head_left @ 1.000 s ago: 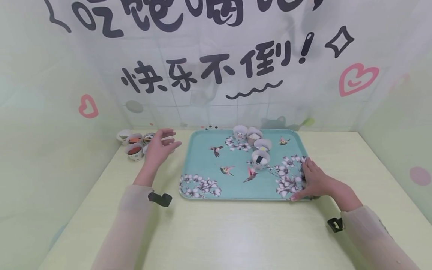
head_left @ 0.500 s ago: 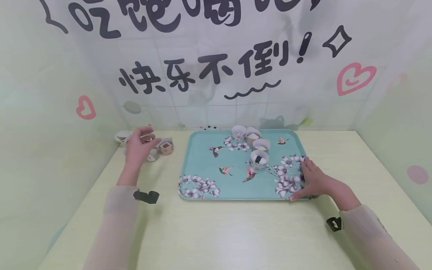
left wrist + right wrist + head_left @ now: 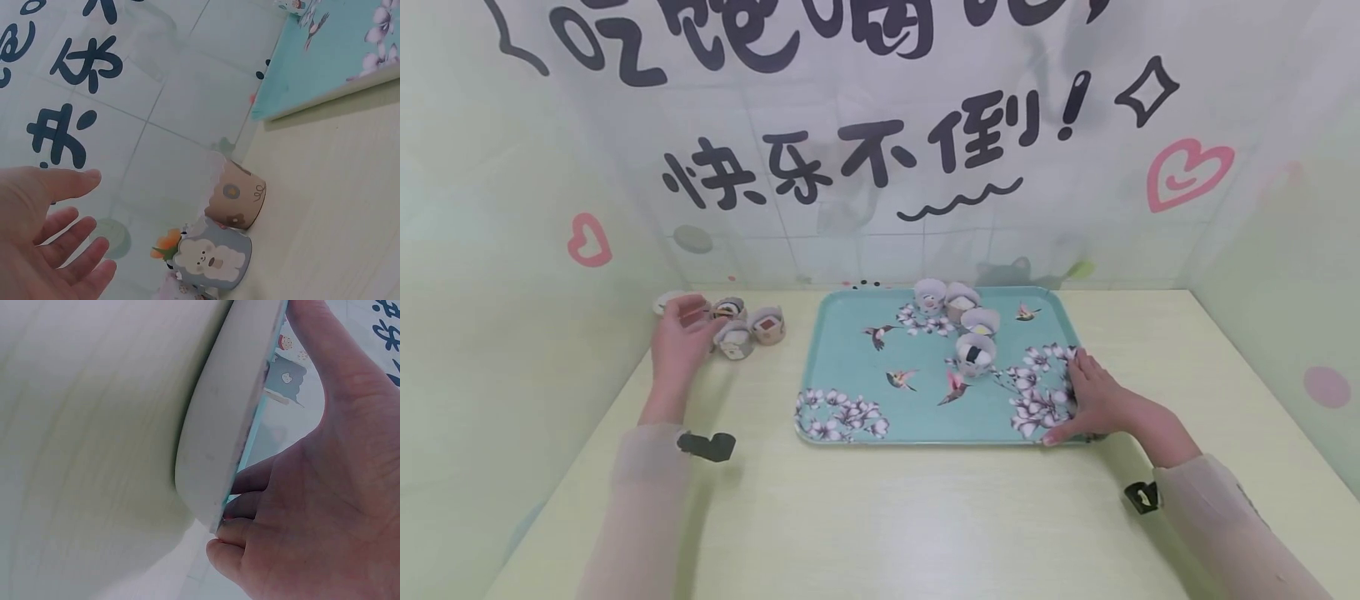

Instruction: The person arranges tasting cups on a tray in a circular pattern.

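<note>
My left hand hovers over a cluster of small paper baking cups at the table's left, its fingers loosely spread. One cup holds a red-and-white piece; behind the fingertips sits another cup. Part of the cluster is hidden by the hand. In the left wrist view, a brown cup and a grey bear-print cup stand apart from the fingers. My right hand rests on the right front corner of a turquoise floral tray, its thumb at the front edge.
Several more paper cups stand on the tray, among them one with a black-and-white piece. A white printed curtain hangs behind the pale wooden table, with similar sheets along both sides.
My left hand has moved left from beside the tray's left side to over the cup cluster, uncovering the cups on its right. My right hand stays on the tray corner.
</note>
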Action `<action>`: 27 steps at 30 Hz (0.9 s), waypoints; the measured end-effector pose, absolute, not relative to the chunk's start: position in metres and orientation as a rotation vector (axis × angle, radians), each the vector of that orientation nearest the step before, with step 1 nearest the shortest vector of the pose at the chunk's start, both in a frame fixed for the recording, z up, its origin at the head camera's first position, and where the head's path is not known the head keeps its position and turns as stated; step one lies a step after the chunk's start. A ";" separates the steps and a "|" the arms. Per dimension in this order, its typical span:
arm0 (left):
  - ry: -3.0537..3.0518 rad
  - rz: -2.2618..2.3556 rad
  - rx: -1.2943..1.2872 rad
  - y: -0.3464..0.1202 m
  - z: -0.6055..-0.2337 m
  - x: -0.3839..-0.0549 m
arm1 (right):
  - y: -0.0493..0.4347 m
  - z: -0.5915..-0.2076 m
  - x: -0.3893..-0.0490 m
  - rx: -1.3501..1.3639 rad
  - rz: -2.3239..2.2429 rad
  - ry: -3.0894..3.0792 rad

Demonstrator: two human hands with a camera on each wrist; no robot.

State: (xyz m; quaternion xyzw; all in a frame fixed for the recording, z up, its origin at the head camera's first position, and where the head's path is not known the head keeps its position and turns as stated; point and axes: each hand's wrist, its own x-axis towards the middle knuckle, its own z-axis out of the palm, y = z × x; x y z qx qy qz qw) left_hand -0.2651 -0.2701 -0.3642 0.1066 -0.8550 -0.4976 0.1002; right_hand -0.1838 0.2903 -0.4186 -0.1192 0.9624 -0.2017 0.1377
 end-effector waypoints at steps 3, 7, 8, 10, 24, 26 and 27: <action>-2.495 -1.480 0.375 -0.277 -0.368 -0.266 | 0.289 -0.417 -0.183 -0.335 -0.574 2.778; -2.467 -1.474 0.448 -0.285 -0.374 -0.267 | 0.288 -0.416 -0.182 -0.330 -0.558 2.773; -2.458 -1.470 0.457 -0.287 -0.376 -0.268 | 0.288 -0.416 -0.182 -0.329 -0.554 2.773; -2.437 -1.463 0.472 -0.290 -0.379 -0.268 | 0.288 -0.416 -0.183 -0.327 -0.547 2.774; -2.441 -1.408 0.562 -0.305 -0.398 -0.270 | 0.289 -0.416 -0.183 -0.349 -0.555 2.785; -2.462 -1.419 0.578 -0.308 -0.400 -0.273 | 0.289 -0.415 -0.183 -0.344 -0.558 2.783; -2.470 -1.429 0.589 -0.309 -0.401 -0.274 | 0.289 -0.415 -0.183 -0.343 -0.557 2.784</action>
